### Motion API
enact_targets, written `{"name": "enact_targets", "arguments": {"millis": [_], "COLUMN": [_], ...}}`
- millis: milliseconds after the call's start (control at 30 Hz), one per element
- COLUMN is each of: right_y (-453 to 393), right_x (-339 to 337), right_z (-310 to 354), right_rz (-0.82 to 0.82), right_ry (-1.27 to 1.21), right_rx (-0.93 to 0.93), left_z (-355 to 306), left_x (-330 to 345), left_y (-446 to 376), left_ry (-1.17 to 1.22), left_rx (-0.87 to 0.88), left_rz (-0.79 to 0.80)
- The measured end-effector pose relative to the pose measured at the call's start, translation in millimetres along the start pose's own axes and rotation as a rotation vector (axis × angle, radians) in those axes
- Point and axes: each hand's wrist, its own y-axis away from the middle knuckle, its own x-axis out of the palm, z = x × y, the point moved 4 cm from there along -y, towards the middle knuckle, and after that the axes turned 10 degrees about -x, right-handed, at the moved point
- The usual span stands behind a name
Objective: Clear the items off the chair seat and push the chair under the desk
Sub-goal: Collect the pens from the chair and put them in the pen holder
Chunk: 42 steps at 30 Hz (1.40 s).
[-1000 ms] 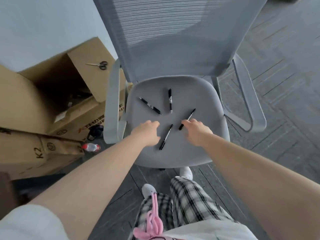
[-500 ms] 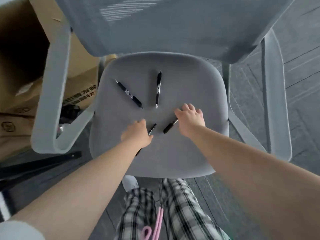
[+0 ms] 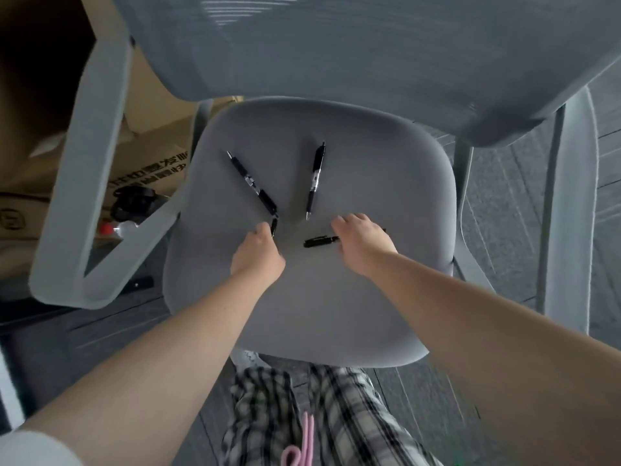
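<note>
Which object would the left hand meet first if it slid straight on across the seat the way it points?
The left hand points up and slightly right. Beyond the pen it already grips, the diagonal pen lies first in line, its near end almost at the fingertips; depth is hard to judge from one view.

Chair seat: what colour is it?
Plain grey fabric, no pattern; the chair seat shows best in the head view, with black pens lying on it.

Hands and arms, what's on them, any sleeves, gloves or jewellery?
Both forearms are bare. The left hand and right hand wear no gloves, and no rings, watch or bracelet show. A short white sleeve covers the left upper arm at the bottom corner of the frame. The right arm's sleeve is out of view.
</note>
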Motion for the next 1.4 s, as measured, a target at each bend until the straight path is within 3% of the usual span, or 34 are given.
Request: {"name": "enact_targets", "arguments": {"millis": [333,600,900,1067,1400], "right_y": [-36,-74,-86,-76,-36], "right_x": [-33,-26,-28,-31,-64], "right_z": [-10,-6,3,7,41], "right_rz": [-0.212,-0.304,-0.193,-0.039,0.188], "right_ry": [-0.471,-0.561,-0.491,-0.373,-0.281], "right_rx": [0.447,0.502,0.555,0.506,0.222], "left_z": [-6,-16,-21,-12,36], "left_x": [-46,-52,-51,-47,-76], "left_y": [-31,-64,-71,-60,-1], "left_ry": [0.496,0.579,0.355,0.184,0.330], "left_rx": [-0.195,-0.227,-0.179,-0.119,-0.132], "left_rz": [-0.175,-0.169,-0.153,0.005,0.217]}}
